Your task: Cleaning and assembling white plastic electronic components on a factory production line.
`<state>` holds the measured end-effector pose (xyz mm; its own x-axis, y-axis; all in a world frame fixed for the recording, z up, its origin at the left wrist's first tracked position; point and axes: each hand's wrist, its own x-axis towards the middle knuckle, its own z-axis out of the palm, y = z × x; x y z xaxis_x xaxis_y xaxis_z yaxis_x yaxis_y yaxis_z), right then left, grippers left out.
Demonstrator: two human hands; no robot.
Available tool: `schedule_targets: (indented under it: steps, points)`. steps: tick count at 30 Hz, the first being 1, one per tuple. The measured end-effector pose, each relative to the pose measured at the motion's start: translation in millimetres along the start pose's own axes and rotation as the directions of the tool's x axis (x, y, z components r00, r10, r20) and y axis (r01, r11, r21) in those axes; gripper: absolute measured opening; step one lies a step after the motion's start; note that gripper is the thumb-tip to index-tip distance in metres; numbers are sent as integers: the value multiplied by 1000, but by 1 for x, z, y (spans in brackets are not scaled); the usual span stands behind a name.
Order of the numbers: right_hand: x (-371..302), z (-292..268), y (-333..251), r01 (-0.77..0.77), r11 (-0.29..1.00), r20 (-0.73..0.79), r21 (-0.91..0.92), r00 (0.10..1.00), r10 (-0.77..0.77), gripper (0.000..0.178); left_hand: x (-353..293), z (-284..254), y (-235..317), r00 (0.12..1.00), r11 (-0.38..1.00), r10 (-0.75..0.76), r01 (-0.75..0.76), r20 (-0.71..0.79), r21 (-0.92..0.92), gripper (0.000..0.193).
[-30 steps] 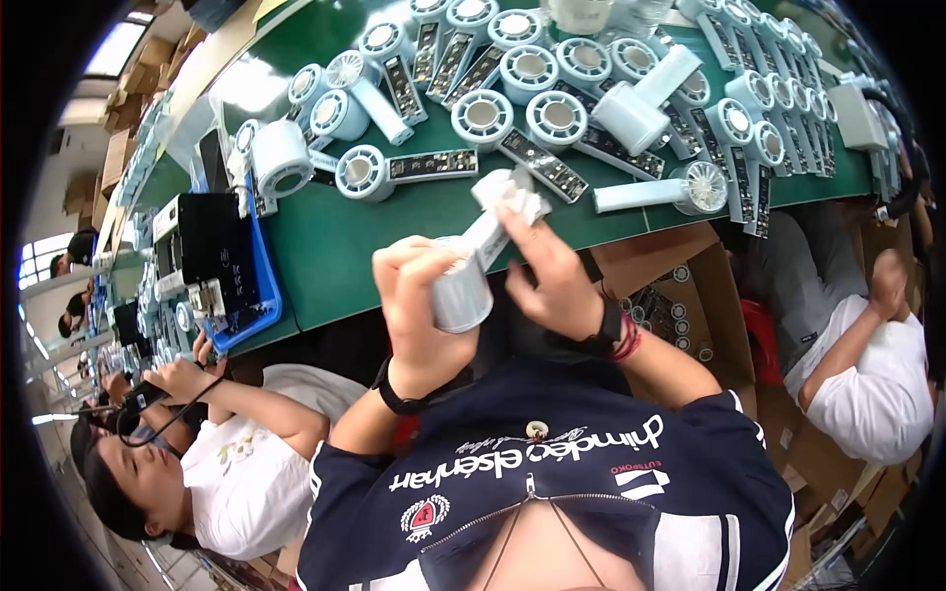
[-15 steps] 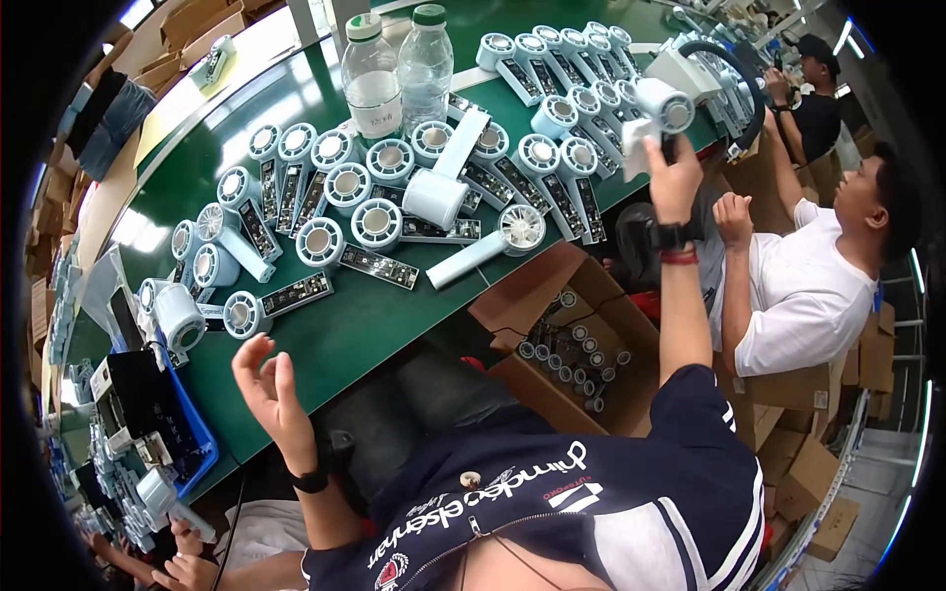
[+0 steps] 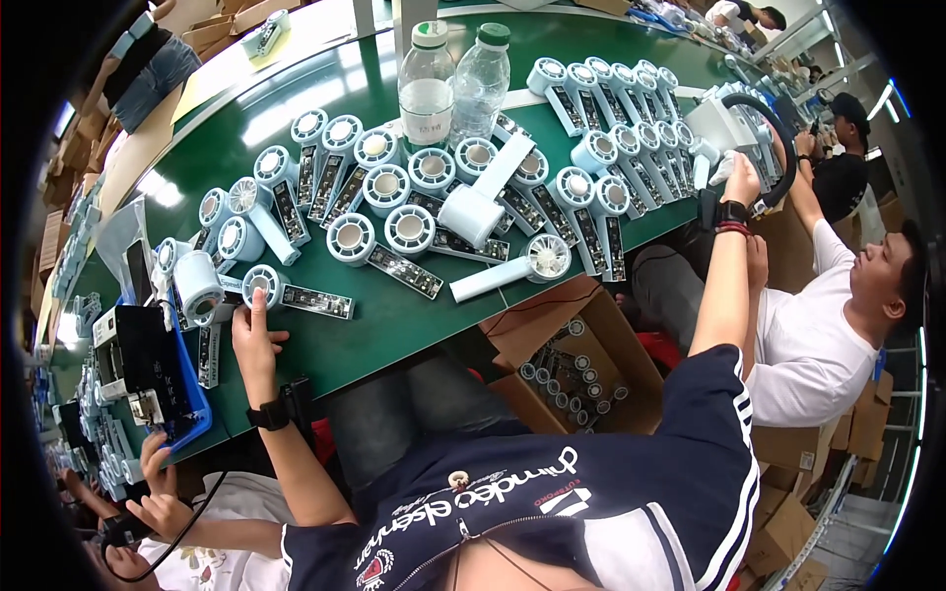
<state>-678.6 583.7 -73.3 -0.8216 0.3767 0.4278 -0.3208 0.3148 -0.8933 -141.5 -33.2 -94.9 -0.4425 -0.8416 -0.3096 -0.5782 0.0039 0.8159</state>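
Blue fan now under the left hand; earlier, apart

Glossy green tabletop, smooth plastic fans, matt cardboard box

Handheld fans are lying across a worktable, with two bottles standing behind the middle ones. A tray is sitting at left, a carton holding more fans is resting below the worktable's front edge, and a co-worker is sitting at right.
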Motion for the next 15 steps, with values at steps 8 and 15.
schedule_targets:
  steps: [8,15]
  points:
    - [-159,1,-154,-562,677,512,476,803,307,45,-10,-14,-25,946,843,215,-54,243,-535,49]
    - [-327,52,-212,-758,530,826,379,536,176,51,-83,-13,-11,872,792,464,-329,156,-514,80]
